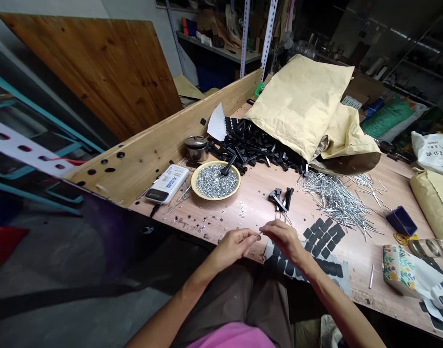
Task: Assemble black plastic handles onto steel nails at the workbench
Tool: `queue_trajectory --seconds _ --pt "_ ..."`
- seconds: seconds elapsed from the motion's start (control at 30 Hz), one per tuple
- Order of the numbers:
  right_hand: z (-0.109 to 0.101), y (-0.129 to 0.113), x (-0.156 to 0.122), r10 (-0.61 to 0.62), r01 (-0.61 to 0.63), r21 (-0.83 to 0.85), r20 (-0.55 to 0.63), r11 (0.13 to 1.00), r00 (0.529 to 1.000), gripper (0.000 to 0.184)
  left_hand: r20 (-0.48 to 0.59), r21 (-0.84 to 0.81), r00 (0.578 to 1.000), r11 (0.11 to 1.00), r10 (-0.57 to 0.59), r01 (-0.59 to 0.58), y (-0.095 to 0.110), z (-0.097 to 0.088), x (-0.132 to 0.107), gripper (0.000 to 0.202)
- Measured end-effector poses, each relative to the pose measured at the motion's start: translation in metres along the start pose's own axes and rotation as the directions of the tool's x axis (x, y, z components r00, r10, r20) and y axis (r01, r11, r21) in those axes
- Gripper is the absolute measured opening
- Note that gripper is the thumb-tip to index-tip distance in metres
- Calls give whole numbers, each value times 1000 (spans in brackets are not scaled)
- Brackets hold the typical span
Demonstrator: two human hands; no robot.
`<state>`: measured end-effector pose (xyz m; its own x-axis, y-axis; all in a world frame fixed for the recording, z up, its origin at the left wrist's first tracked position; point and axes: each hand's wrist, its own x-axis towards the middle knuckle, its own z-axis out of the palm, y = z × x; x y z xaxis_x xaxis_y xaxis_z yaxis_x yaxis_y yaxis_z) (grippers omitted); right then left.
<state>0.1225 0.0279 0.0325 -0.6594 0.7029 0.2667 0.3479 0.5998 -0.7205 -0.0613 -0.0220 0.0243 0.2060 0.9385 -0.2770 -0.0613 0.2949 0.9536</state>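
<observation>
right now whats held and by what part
A small metal pin, its end pinched by the left hand; whether the right hand also holds it cannot be told.

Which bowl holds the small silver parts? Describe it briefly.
On the wooden workbench, find the black plastic parts spilling from the tan paper sack. Just in front sits a shallow yellow bowl of tiny silver pieces, the only bowl there, one black part resting in it.

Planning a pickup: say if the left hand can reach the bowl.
Likely yes: only scattered bits lie between the left hand and the bowl, but it's pinching a metal piece.
</observation>
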Motion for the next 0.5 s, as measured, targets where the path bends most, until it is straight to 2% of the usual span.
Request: queue_trajectory --seconds 0.03,0.1,0.13,0.17,0.27,0.37,0.43,0.5 --pt "-1 -2 -1 -20 20 9 12 1000 1000 30 124 -77 988 992 -92 102 -1 -3 1 34" --pt "-4 -5 -1 -27 25 42 49 999 998 30 316 -178 928 949 -196 261 -3 -10 2 46" --pt "-5 -6 0 -17 13 58 72 998 997 30 345 -198 916 938 -205 285 -4 -12 3 50" --pt "-6 -6 1 -6 0 69 94 998 996 30 331 -201 923 942 -194 270 -4 -13 3 51" --pt "-7 -4 2 -11 2 68 125 998 992 35 192 -113 976 986 -102 125 -4 -10 1 45" --pt "-5 0 2 10 -13 38 97 999 995 36 34 36 999 999 35 -36 -4 0 -2 33" --pt "-3 1 2 43 -43 8 52 999 998 36 -111 160 979 975 174 -155 -5 7 -4 24" --pt "-2 1 1 59 -58 -21 20 998 998 36 -217 276 933 935 287 -223 -7 11 -5 19"
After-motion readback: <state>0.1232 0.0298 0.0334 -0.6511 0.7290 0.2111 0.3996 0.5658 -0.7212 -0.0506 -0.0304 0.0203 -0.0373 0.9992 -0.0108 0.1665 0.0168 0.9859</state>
